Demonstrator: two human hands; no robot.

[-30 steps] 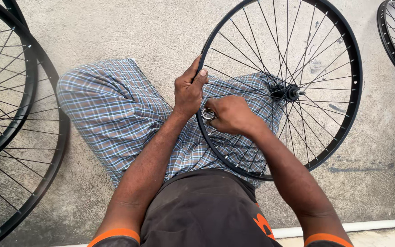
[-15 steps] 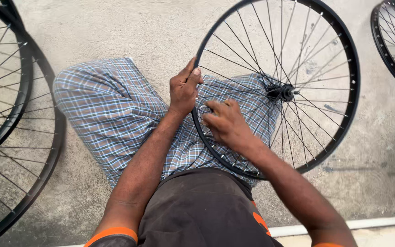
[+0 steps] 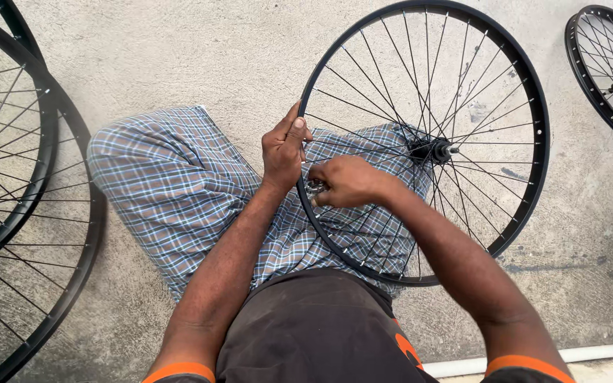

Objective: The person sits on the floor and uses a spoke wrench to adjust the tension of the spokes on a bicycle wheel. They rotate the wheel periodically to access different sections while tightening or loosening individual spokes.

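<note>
The bicycle wheel [image 3: 533,106] has a black rim with a smooth, faintly glossy painted finish, thin bare-metal spokes [image 3: 363,85] and a dark metal hub [image 3: 431,150]. Under the wheel, the floor [image 3: 179,57] is rough, matt grey concrete. Beside the rim, the checked shorts [image 3: 172,184] are soft woven cloth.

The person wears a dark charcoal short-sleeved shirt [image 3: 313,333] with a bright orange band at each sleeve hem and a small orange mark on the front, right of centre. Below the shirt's lower edge spreads a checked cloth [image 3: 172,191] in blue, white and brown, draped over both legs. Left hand [image 3: 283,149] and right hand [image 3: 345,182] are bare, as are both forearms.
</note>
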